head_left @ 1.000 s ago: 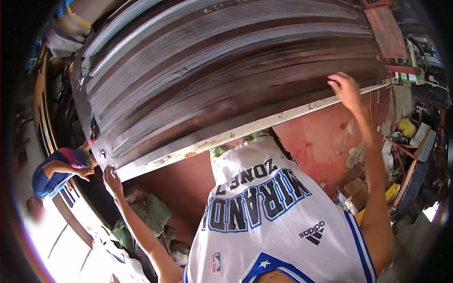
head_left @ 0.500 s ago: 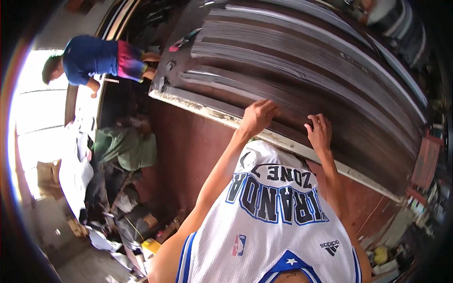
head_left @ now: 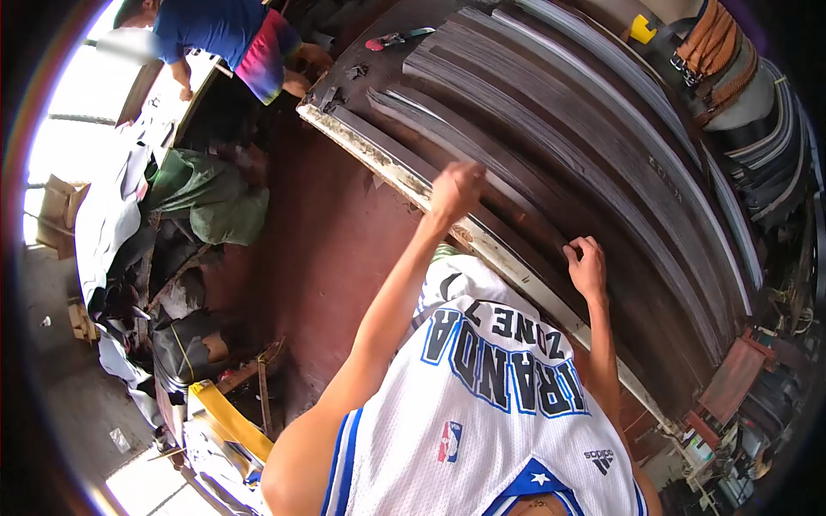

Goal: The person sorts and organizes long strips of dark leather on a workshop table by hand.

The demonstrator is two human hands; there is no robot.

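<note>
Reaching over the pale table edge (head_left: pixel 514 268), the left hand (head_left: pixel 457 189) is held with its fingers curled closed; whether a strip is pinched cannot be told. To its right, the right hand (head_left: pixel 588 267) is held with thumb and fingertips close together, any contents unclear. Long dark strips (head_left: pixel 551 120) are spread in rows across the tabletop beyond them. Farther off, a red-handled tool (head_left: pixel 387 41) is laid near the far left corner, and another person (head_left: pixel 215 34) is seen past it.
</note>
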